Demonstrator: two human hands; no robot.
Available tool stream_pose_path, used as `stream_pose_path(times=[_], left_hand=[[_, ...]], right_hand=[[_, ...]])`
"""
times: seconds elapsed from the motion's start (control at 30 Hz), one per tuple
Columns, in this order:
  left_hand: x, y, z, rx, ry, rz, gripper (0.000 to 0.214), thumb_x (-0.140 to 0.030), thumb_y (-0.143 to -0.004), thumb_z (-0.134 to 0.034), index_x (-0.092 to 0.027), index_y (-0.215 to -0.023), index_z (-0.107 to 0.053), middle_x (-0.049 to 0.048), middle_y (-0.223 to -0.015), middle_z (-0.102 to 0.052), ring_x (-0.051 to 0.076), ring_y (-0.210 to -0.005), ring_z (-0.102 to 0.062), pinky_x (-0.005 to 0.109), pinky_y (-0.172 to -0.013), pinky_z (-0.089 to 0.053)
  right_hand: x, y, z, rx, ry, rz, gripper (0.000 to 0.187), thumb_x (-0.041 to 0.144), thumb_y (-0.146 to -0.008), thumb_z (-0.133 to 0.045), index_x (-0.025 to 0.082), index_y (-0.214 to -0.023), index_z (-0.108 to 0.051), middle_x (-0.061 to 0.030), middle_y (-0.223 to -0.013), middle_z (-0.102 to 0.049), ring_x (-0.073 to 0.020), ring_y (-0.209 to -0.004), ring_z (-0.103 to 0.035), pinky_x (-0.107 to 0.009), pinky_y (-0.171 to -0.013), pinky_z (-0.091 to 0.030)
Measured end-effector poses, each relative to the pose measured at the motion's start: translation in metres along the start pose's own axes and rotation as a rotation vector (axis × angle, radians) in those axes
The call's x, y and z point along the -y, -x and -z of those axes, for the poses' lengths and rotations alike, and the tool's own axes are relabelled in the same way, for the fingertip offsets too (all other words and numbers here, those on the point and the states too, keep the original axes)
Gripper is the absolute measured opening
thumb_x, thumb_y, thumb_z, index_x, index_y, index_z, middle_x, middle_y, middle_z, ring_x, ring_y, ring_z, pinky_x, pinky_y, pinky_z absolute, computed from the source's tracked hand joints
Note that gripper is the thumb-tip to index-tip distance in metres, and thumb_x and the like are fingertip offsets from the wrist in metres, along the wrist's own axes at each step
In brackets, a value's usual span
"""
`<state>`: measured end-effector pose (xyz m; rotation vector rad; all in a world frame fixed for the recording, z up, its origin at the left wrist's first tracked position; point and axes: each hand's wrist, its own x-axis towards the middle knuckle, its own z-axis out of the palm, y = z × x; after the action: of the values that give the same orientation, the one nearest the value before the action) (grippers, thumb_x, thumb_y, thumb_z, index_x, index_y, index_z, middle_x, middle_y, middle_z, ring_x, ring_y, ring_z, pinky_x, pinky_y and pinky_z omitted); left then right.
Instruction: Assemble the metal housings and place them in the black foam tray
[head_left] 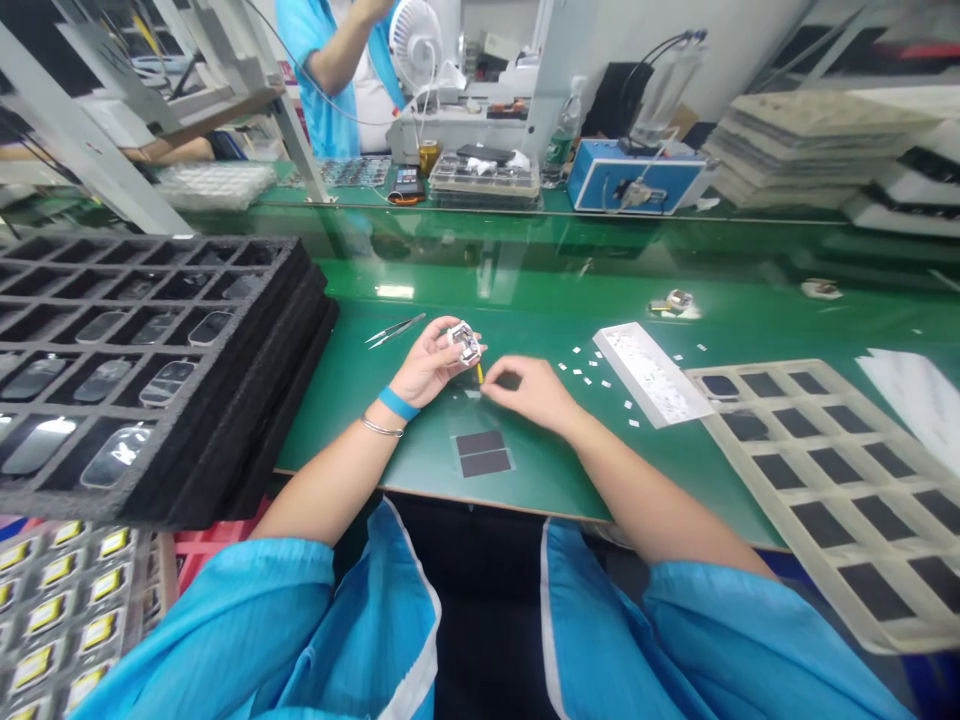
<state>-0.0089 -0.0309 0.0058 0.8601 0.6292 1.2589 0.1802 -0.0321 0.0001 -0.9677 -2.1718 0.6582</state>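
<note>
My left hand point(429, 362) is closed around a small silver-white part point(465, 343), held up over the green mat. My right hand point(529, 390) pinches a thin yellow strip point(480, 373) that hangs just below that part. Two dark rectangular pads point(483, 453) lie on the mat in front of me, under my hands. A pair of metal tweezers point(395, 329) rests on the mat to the left of my left hand.
Stacked black foam trays point(247, 330) with glossy parts stand at the left. At the right lie a white tray of dark pads point(832, 470) and a white sheet point(651, 373) with small white bits around it. Another person in blue stands across the conveyor point(525, 250). A blue box point(634, 177) sits far back.
</note>
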Motion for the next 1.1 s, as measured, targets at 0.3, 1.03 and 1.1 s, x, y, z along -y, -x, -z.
stream_pose_path(times=[0.3, 1.03, 1.1], left_hand=[[-0.004, 0.003, 0.002, 0.009, -0.016, 0.078, 0.060, -0.029, -0.060, -0.087, -0.023, -0.108, -0.053, 0.0030, -0.098, -0.069, 0.021, -0.091, -0.070, 0.033, -0.083, -0.057], [0.005, 0.003, -0.001, 0.181, -0.102, 0.396, 0.047, -0.022, -0.066, -0.084, -0.018, -0.107, -0.063, 0.0026, -0.085, -0.071, 0.016, -0.071, -0.072, 0.020, -0.057, -0.059], [0.007, 0.004, -0.004, 0.214, -0.114, 0.451, 0.044, -0.021, -0.067, -0.083, -0.017, -0.107, -0.063, 0.0054, -0.087, -0.072, 0.018, -0.076, -0.073, 0.021, -0.059, -0.060]], right_hand=[[-0.017, -0.005, -0.014, 0.048, 0.171, -0.043, 0.040, 0.016, -0.078, -0.069, 0.017, -0.118, -0.067, -0.0152, -0.130, -0.059, -0.0305, -0.125, -0.051, -0.054, -0.110, -0.039], [0.007, -0.002, 0.041, 0.077, -0.557, -0.184, 0.031, 0.041, -0.075, -0.076, 0.018, -0.095, -0.072, -0.0046, -0.088, -0.073, -0.0179, -0.081, -0.068, -0.034, -0.078, -0.056], [0.005, -0.003, 0.035, -0.031, -0.364, -0.120, 0.022, 0.040, -0.082, -0.069, 0.020, -0.088, -0.074, -0.0046, -0.089, -0.072, -0.0176, -0.083, -0.066, -0.033, -0.077, -0.054]])
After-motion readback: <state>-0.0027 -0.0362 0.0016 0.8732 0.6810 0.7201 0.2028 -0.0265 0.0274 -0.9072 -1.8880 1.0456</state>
